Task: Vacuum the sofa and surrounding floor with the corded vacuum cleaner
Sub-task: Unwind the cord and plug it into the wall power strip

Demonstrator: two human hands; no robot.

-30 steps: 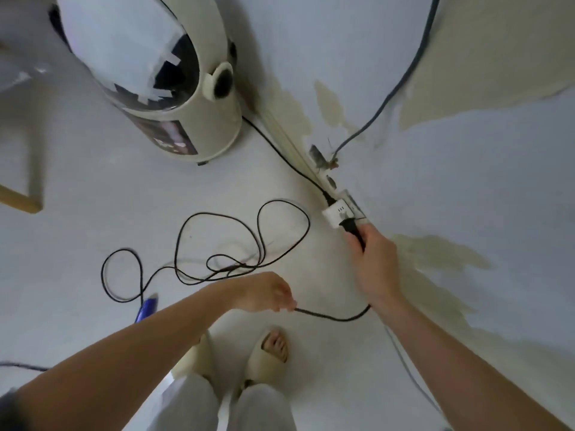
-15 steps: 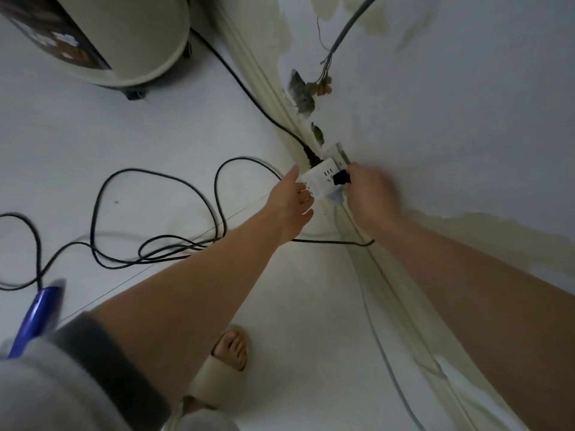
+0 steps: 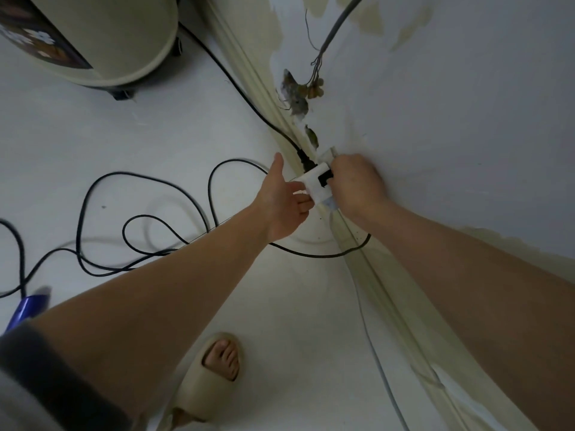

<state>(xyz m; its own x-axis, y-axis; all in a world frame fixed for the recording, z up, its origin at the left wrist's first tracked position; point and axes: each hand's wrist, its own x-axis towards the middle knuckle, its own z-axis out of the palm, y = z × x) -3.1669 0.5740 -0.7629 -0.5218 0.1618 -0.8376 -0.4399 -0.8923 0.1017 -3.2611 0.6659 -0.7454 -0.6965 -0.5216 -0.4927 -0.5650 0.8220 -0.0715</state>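
A white socket block [image 3: 314, 181] sits at the foot of the wall by the skirting board. My right hand [image 3: 354, 185] grips a black plug [image 3: 325, 179] pushed against the block's face. My left hand [image 3: 281, 197] holds the block's left side, thumb up and fingers curled under it. The plug's black cord [image 3: 149, 213] loops loosely across the white floor to the left. A blue part of the vacuum cleaner [image 3: 23, 309] shows at the left edge. A second black plug [image 3: 306, 160] sits in the block's far end.
A cream drum-shaped appliance on castors [image 3: 102, 42] stands at the top left, its cable running along the skirting. Bare wires [image 3: 314, 85] hang from a grey cable by a hole in the peeling wall. My foot in a beige slide sandal [image 3: 214, 368] stands below.
My left hand let go of the cord and moved up to hold the socket block. The right hand has brought the plug against the block. The camera has moved closer.
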